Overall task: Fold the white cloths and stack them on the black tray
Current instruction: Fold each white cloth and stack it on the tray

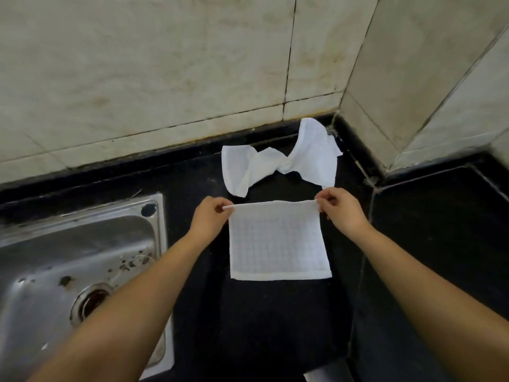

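Both our left hand and right hand pinch the square white waffle-weave cloth's far corners — uneven pulls could skew the fold.

White checked-weave cloth at centre; plain white crumpled cloth above; black table; silver sink lower left.

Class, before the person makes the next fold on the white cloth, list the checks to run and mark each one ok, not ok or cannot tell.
1. Left hand pinches the flat cloth's far left corner: ok.
2. Right hand pinches the far right corner: ok.
3. Far edge taut between the hands: ok.
4. Near edge lying flat and straight: ok.
5. Black tray tells apart from the black counter: cannot tell.
6. Crumpled cloth behind already folded: not ok.
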Motion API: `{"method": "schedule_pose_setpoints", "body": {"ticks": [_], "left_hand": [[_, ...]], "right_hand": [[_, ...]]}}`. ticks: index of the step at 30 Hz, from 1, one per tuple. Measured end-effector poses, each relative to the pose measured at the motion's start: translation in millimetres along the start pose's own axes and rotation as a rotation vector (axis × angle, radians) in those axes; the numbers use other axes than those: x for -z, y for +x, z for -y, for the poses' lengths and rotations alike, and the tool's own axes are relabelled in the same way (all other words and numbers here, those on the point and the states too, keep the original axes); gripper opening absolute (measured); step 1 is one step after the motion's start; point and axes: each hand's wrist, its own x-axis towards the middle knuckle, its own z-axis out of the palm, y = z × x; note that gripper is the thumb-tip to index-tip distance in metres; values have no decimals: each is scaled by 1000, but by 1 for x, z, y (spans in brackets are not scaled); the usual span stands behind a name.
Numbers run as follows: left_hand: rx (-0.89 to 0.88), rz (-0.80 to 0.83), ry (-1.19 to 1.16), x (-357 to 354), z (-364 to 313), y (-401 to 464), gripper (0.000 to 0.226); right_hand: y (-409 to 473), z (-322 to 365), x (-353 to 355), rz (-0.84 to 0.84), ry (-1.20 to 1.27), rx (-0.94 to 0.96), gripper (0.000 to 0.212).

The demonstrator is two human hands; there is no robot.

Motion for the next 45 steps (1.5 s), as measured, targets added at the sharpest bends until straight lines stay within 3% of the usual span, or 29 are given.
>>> {"method": "schedule_pose_setpoints", "body": {"ticks": [11, 22, 24, 27, 30, 33, 39, 42, 45], "left_hand": [[-199, 144, 153, -27, 39, -83, 15], [-251, 114, 410, -42, 56, -110, 12], [-201, 76, 393, -43, 55, -112, 12], [24, -46, 313, -45, 47, -111, 19], [212, -55, 428, -50, 38, -108, 36], [266, -25, 504, -58, 34, -109, 39], [301, -47, 455, -63, 31, -107, 29], [251, -53, 307, -57, 27, -107, 15], [226, -55, -70, -40, 14, -99, 8]], "right_hand": [[-94, -47, 4, 117, -220, 148, 12], [-109, -65, -7, 276, -500, 138, 9], [-95, -53, -7, 271, -525, 166, 15], [-60, -19, -20, 236, -493, 230, 18], [-23, 24, -63, 364, -540, 335, 19], [-5, 57, -115, 476, -586, 407, 22], [-5, 70, -151, 660, -767, 382, 23], [-5, 69, -130, 686, -488, 278, 16], [-2, 75, -93, 629, -246, 242, 14]]}}
